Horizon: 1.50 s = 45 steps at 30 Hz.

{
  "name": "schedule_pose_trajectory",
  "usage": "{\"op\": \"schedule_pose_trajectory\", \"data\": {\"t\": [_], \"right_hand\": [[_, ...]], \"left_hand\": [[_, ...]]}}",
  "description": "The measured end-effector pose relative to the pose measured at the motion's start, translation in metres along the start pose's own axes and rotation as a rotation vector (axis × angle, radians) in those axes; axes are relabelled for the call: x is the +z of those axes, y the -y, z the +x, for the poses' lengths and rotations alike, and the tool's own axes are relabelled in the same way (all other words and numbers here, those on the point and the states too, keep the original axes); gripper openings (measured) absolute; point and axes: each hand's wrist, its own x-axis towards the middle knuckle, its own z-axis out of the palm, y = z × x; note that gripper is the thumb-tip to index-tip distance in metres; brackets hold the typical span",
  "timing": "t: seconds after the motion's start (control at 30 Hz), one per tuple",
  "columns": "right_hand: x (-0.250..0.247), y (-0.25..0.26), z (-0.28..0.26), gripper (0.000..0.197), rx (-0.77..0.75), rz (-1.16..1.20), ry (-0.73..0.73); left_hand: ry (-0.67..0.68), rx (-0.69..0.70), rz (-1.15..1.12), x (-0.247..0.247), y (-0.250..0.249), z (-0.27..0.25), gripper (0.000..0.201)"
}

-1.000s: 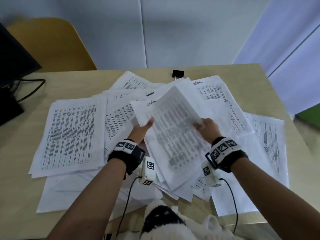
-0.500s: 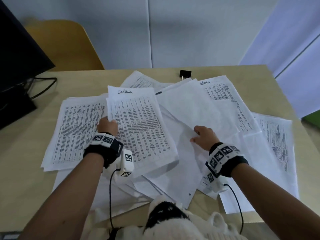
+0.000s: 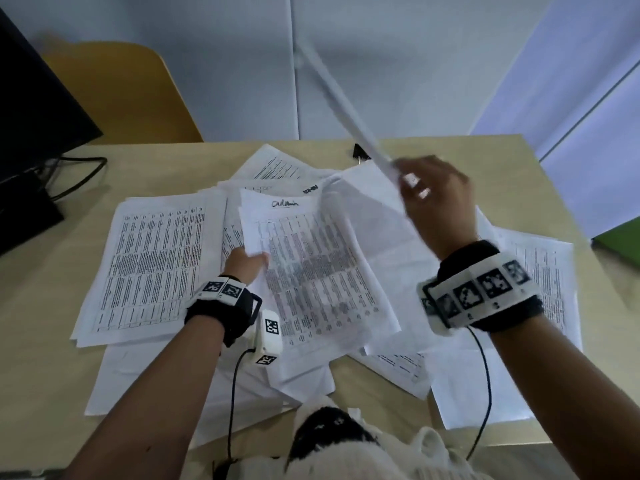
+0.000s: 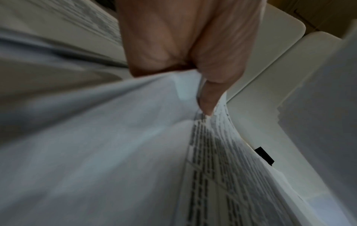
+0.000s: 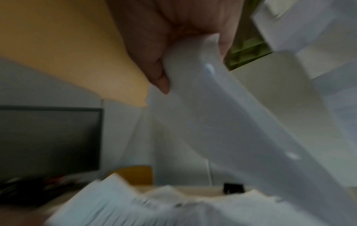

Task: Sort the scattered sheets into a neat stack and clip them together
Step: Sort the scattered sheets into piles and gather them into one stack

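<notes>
Several printed sheets lie scattered over the wooden table. My left hand pinches the left edge of a printed sheet headed with handwriting, thumb on top; the left wrist view shows the thumb pressed on that sheet. My right hand is raised above the pile and grips a blank-sided sheet that swings up edge-on, blurred. In the right wrist view the fingers curl round that sheet. A black binder clip lies at the far edge of the pile.
A black monitor with cables stands at the left. A yellow chair back rises behind the table. White panels close the back. The table's right edge is near the outer sheets.
My right hand has lifted a sheet from the pile's middle high into the air. My left hand has shifted a little right, still holding the handwritten-headed sheet.
</notes>
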Motion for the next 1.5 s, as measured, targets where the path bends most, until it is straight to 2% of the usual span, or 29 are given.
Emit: {"op": "schedule_pose_trajectory", "data": {"t": [0.07,0.13,0.2,0.27,0.33,0.4,0.43,0.47,0.53,0.57,0.67,0.83,0.9,1.0,1.07,1.17,1.23,1.3,1.33,1.43,1.5], "right_hand": [[0.017,0.012,-0.024,0.026,-0.114,-0.044,0.181],[0.037,0.021,-0.052,0.027,-0.120,-0.055,0.470],[0.058,0.024,-0.078,0.030,-0.085,-0.053,0.751],[0.074,0.022,-0.093,0.028,-0.028,0.011,0.929],[0.082,0.020,-0.097,0.032,0.057,0.109,1.028],[0.084,0.015,-0.091,0.053,0.193,0.199,1.088],[0.084,0.008,-0.086,0.058,0.241,0.211,1.060],[0.084,-0.001,-0.079,0.055,0.269,0.178,0.984],[0.083,-0.026,-0.063,0.043,0.344,-0.002,0.797],[0.080,-0.038,-0.056,0.046,0.416,-0.095,0.756],[0.075,-0.061,-0.047,0.056,0.605,-0.205,0.779],[0.087,-0.056,-0.071,0.036,0.552,-0.111,0.841],[0.088,-0.061,-0.071,0.035,0.569,-0.090,0.780],[0.077,-0.082,-0.050,0.037,0.668,-0.172,0.610],[0.063,-0.103,-0.033,0.051,0.770,-0.285,0.529],[0.048,-0.132,-0.024,0.090,0.952,-0.353,0.516],[0.044,-0.139,-0.026,0.099,0.991,-0.338,0.524],[0.043,-0.140,-0.029,0.088,0.953,-0.340,0.491],[0.043,-0.139,-0.031,0.076,0.921,-0.350,0.464],[0.044,-0.128,-0.032,0.018,0.757,-0.382,0.378],[0.040,-0.110,-0.025,0.009,0.622,-0.299,0.278]], "left_hand": [[0.037,0.004,-0.087,0.004,-0.004,-0.002,0.053],[0.069,-0.014,-0.209,0.008,-0.007,-0.006,0.046],[0.148,-0.030,-0.428,0.012,0.001,-0.001,0.073],[0.222,-0.005,-0.626,0.015,0.013,0.007,0.093],[0.265,0.019,-0.624,0.015,0.016,0.008,0.087],[0.221,0.050,-0.504,0.015,0.015,0.006,0.065],[0.181,0.044,-0.449,0.016,0.017,0.012,0.059],[0.151,0.041,-0.419,0.017,0.016,0.011,0.053],[0.094,0.018,-0.380,0.018,0.018,0.013,0.043],[0.071,0.011,-0.380,0.019,0.018,0.013,0.040],[0.029,-0.008,-0.459,0.021,0.015,0.015,0.040],[-0.093,-0.061,-0.576,0.031,0.009,0.022,0.050],[-0.112,-0.030,-0.583,0.034,0.006,0.020,0.050],[-0.101,-0.032,-0.496,0.032,0.004,0.019,0.058],[-0.102,-0.029,-0.470,0.030,0.006,0.022,0.061],[-0.116,-0.015,-0.463,0.030,0.011,0.024,0.049],[-0.112,-0.020,-0.461,0.030,0.012,0.021,0.044],[-0.106,-0.012,-0.449,0.030,0.013,0.023,0.041],[-0.103,-0.006,-0.452,0.030,0.013,0.023,0.039],[-0.107,-0.016,-0.448,0.030,0.013,0.022,0.037],[-0.098,-0.033,-0.451,0.030,0.013,0.021,0.039]]}}
